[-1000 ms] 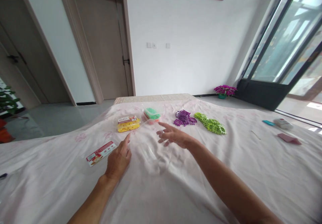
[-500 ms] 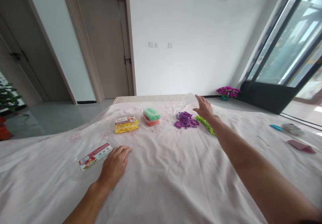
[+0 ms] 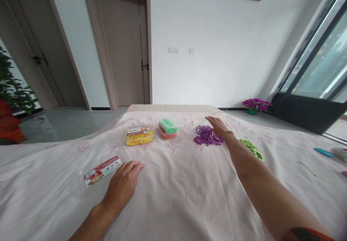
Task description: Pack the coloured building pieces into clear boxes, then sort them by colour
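Observation:
My right hand (image 3: pixel 219 128) is stretched out over the back right side of a heap of purple plastic pieces (image 3: pixel 207 137). Its fingers are extended and fairly flat; a faint clear plastic edge shows by the fingertips, though its shape is hard to make out. Bright green pieces (image 3: pixel 252 150) lie beyond my right forearm, partly covered by it. My left hand (image 3: pixel 123 181) rests on the cloth with its fingers loosely laid out, close to a clear plastic lid with a red and white label (image 3: pixel 102 170).
A clear box of yellow pieces (image 3: pixel 139 138) stands at the centre left. Beside it are stacked clear boxes with green pieces (image 3: pixel 168 126) over orange ones. On the right lie a blue item (image 3: pixel 324 152) and a thin stick (image 3: pixel 307 168). A pale flowered cloth (image 3: pixel 184 190) covers the surface.
My right hand has come lower, from behind the purple heap to over it; the clear plastic it held up is now barely visible. The view has shifted left. My left hand stays put.

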A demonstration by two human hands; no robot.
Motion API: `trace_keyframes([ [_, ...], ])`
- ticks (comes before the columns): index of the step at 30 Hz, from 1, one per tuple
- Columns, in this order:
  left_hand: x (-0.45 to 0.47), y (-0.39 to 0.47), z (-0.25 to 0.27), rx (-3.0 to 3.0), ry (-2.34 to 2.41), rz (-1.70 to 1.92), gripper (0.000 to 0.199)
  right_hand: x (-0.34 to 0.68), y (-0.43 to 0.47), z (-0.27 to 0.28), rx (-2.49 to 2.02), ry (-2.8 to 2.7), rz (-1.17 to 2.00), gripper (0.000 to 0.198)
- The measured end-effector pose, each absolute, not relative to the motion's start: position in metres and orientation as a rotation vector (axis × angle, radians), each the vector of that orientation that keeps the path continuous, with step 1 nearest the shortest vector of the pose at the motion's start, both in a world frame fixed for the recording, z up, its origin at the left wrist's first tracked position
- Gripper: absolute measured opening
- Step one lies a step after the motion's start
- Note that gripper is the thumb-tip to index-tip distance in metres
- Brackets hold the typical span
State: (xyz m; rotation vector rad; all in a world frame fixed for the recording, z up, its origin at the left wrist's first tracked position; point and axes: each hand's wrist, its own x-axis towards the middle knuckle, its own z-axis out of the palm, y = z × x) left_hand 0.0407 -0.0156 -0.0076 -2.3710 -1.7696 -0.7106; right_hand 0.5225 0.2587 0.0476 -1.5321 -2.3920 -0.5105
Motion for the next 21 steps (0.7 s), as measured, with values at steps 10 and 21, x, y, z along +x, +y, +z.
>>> trace_keyframes([
  [10,0.038,-0.016,-0.01,-2.36,-1.726,-0.758,0.039,0.489,0.195,0.062,-1.457,-2.49,-0.459,0.082],
  [21,0.035,-0.016,-0.011,-2.386,-1.724,-0.799,0.038,0.448,0.076,0.083,-1.257,-2.521,-0.321,0.081],
])
